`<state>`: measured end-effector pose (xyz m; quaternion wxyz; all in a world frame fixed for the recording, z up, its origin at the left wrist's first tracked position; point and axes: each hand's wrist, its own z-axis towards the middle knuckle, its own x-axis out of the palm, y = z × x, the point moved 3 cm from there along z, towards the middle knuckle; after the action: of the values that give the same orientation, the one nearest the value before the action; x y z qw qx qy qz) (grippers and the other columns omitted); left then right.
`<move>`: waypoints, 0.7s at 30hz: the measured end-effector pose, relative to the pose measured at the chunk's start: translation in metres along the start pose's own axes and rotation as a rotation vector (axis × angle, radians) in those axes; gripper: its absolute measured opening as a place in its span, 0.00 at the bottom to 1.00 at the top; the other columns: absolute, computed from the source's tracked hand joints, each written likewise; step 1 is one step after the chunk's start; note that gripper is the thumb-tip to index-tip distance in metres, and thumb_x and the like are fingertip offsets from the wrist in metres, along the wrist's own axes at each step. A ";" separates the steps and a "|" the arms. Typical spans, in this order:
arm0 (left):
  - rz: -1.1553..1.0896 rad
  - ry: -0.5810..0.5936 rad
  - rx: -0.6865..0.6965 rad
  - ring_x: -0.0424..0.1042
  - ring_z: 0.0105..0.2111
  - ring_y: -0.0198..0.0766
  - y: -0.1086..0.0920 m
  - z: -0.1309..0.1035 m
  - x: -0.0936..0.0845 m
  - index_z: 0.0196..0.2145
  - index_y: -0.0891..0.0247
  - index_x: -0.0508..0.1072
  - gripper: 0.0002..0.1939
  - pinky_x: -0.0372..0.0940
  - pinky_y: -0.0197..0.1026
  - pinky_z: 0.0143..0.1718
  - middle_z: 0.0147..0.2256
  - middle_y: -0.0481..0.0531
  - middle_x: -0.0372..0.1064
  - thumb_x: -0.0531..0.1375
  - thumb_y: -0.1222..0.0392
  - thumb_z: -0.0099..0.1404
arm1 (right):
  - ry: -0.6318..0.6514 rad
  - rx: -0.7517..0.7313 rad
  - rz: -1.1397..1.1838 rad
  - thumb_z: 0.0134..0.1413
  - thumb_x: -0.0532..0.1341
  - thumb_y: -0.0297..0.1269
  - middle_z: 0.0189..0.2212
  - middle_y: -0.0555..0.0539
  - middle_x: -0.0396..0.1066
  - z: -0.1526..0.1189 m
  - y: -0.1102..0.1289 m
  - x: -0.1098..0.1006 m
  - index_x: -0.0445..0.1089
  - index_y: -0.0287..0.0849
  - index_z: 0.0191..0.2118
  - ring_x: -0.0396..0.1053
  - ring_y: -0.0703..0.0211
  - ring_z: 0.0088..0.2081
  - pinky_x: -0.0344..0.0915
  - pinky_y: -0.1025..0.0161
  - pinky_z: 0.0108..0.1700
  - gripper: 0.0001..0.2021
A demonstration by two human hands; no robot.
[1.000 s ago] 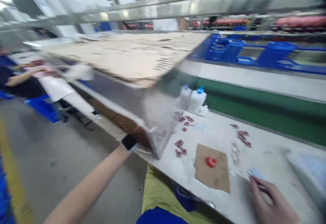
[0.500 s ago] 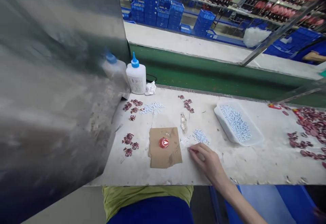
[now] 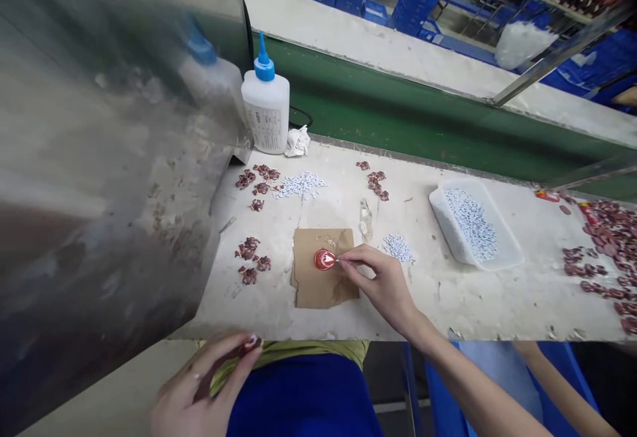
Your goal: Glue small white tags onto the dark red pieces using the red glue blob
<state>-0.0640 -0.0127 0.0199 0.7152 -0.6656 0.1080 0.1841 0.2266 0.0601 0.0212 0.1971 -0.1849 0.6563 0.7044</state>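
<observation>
My right hand pinches something thin and pale, its tip at the edge of a small round red cap. The kind of that thin thing is too small to make out. White, glue-like stuff shows in the cap, which sits on a piece of brown cardboard. At the front edge of the table my left hand holds a small dark red piece between thumb and finger. Beside my right hand lies a small heap of tiny white-and-blue pieces.
A white glue bottle with a blue nozzle stands by crumpled tissue and a metal panel. Dark red pieces lie in clusters. A plastic tub of tiny pieces is to the right. Another person's forearm shows lower right.
My right hand has moved left from beside the small heap to the red cap. My left hand has come into view with the dark red piece. The view has tilted down.
</observation>
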 end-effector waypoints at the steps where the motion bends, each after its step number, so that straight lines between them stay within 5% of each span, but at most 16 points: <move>1: -0.023 0.037 -0.029 0.82 0.33 0.31 -0.001 0.009 0.008 0.39 0.55 0.79 0.06 0.75 0.23 0.40 0.35 0.41 0.81 0.68 0.59 0.63 | 0.000 -0.032 -0.032 0.66 0.63 0.34 0.37 0.46 0.80 0.000 0.001 0.001 0.79 0.44 0.40 0.78 0.56 0.38 0.73 0.59 0.41 0.05; 6: -0.164 0.119 -0.146 0.83 0.36 0.34 -0.005 0.044 0.033 0.39 0.59 0.80 0.07 0.75 0.25 0.44 0.36 0.46 0.82 0.69 0.57 0.62 | 0.022 -0.106 -0.136 0.68 0.60 0.32 0.37 0.46 0.78 0.001 0.005 0.003 0.77 0.45 0.42 0.76 0.56 0.38 0.72 0.60 0.39 0.07; 12: -0.163 0.084 -0.077 0.81 0.41 0.30 -0.011 0.058 0.039 0.35 0.56 0.82 0.04 0.72 0.25 0.52 0.39 0.45 0.81 0.70 0.58 0.60 | 0.016 -0.101 -0.142 0.69 0.59 0.34 0.37 0.46 0.78 0.002 0.008 0.001 0.77 0.46 0.41 0.76 0.55 0.37 0.74 0.58 0.38 0.08; 17: -0.215 0.085 -0.119 0.82 0.34 0.33 -0.028 0.063 0.043 0.36 0.58 0.81 0.07 0.75 0.24 0.41 0.33 0.45 0.81 0.71 0.59 0.59 | -0.060 -0.041 0.037 0.65 0.63 0.31 0.35 0.48 0.79 -0.001 0.025 -0.002 0.78 0.46 0.38 0.77 0.57 0.37 0.74 0.58 0.39 0.05; 21: -0.237 0.106 -0.085 0.82 0.35 0.33 -0.045 0.059 0.045 0.38 0.55 0.81 0.08 0.76 0.25 0.43 0.35 0.42 0.81 0.71 0.61 0.60 | -0.051 0.004 0.214 0.61 0.66 0.29 0.34 0.48 0.79 -0.008 0.050 -0.003 0.78 0.45 0.37 0.77 0.57 0.37 0.75 0.58 0.39 0.05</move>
<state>-0.0103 0.0488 0.0479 0.6964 -0.7121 0.0583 0.0673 0.2035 0.0487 0.0652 0.1377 -0.0952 0.6685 0.7246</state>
